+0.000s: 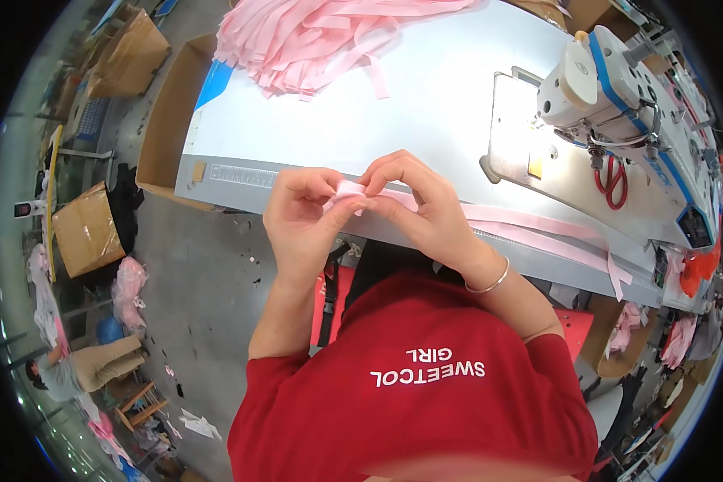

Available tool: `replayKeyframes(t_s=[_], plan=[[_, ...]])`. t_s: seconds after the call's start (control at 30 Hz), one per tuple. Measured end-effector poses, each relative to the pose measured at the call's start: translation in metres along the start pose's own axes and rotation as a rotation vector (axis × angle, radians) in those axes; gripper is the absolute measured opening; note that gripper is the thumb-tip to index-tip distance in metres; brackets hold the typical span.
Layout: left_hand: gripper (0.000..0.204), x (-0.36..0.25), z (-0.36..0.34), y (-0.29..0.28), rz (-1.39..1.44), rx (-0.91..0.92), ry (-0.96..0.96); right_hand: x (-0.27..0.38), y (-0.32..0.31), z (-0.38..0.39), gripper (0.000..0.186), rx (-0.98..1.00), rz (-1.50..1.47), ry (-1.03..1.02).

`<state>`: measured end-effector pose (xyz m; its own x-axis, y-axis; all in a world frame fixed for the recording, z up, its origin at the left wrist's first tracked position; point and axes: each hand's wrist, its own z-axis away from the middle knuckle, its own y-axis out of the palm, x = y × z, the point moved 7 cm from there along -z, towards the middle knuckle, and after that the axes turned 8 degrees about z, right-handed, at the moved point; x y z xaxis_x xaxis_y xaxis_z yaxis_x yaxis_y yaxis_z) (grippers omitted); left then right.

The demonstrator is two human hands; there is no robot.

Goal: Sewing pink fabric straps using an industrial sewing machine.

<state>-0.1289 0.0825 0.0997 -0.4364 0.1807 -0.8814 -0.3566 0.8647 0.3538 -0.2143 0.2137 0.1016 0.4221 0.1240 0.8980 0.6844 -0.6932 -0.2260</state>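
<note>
Left hand [297, 221] and right hand [427, 205]: narrow grip on pink strip [522, 217], probably for control. Tail trails along desk [434, 104], likely for slack.

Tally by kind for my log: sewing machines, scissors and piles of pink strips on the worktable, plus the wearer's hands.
Sewing machine: 1
Pair of red-handled scissors: 1
Pile of pink strips: 1
Left hand and right hand, both holding pink cloth: 2
Total: 5

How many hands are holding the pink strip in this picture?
2: the left hand pinches the folded part of the pink strip, and the right hand holds it just beside. No other seems hidden.
</note>
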Motion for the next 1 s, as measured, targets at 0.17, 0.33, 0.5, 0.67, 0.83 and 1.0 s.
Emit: replayKeyframes(t_s=[0.17,0.33,0.5,0.67,0.83,1.0], plan=[[0.030,-0.006,0.003,-0.002,-0.048,-0.015,0.007,-0.005,0.010,0.000,0.013,0.044,-0.149,0.028],[0.030,-0.007,0.004,-0.009,-0.087,-0.012,-0.004,-0.013,0.017,-0.002,0.012,0.092,-0.285,0.184],[0.028,-0.011,0.003,-0.012,-0.115,-0.047,-0.067,-0.014,0.022,-0.005,0.010,0.135,-0.395,0.283],[0.026,-0.011,0.000,-0.016,-0.156,0.007,-0.150,-0.012,0.025,-0.007,0.008,0.157,-0.383,0.283],[0.024,-0.012,-0.005,-0.019,-0.146,0.047,-0.215,-0.013,0.024,-0.007,0.008,0.116,-0.271,0.222],[0.023,-0.011,-0.005,-0.020,-0.164,0.060,-0.216,-0.014,0.024,-0.007,0.008,0.101,-0.245,0.227]])
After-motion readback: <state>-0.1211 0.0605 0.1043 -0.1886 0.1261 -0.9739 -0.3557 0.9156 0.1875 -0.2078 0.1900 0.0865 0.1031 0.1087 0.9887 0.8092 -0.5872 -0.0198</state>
